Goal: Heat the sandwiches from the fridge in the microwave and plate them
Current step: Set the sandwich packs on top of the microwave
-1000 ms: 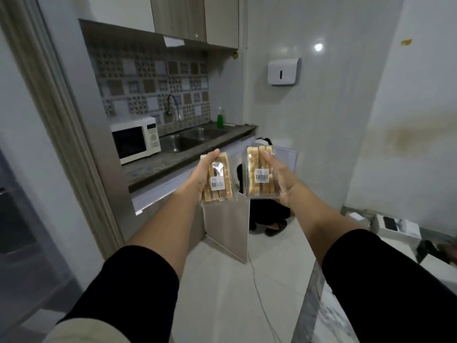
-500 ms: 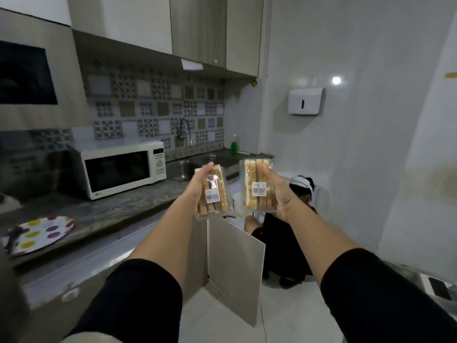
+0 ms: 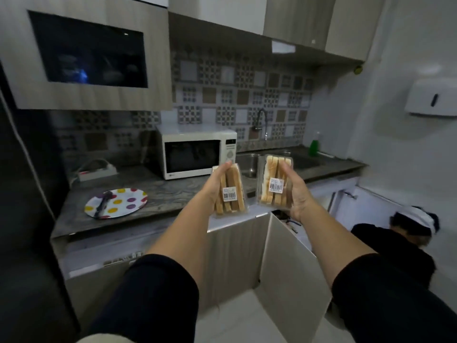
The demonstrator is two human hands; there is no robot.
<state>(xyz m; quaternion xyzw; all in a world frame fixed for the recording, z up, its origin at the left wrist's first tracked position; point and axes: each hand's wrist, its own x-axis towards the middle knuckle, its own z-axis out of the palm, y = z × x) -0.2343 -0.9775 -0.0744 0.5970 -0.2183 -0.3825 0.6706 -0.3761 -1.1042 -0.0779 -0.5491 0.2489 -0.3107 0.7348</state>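
My left hand (image 3: 214, 185) grips one clear-wrapped sandwich pack (image 3: 231, 194) with a barcode label. A second sandwich pack (image 3: 273, 184) sits in my right hand (image 3: 298, 194). Both are held out at chest height in front of the counter (image 3: 173, 191). The white microwave (image 3: 197, 151) stands on the counter just behind and left of my left hand, with its door shut. A polka-dot plate (image 3: 123, 201) lies on the counter to the left, with a dark utensil (image 3: 102, 203) resting on it.
A sink (image 3: 249, 162) with a tap and a green soap bottle (image 3: 314, 147) lie right of the microwave. A lower cabinet door (image 3: 291, 263) hangs open below my hands. A person in dark clothes (image 3: 395, 241) crouches on the floor at right. A power strip (image 3: 96, 172) sits at the counter's back left.
The view has swung left and closer to the counter. The microwave and plate have come into fuller view. Both hands still hold their sandwich packs out in front.
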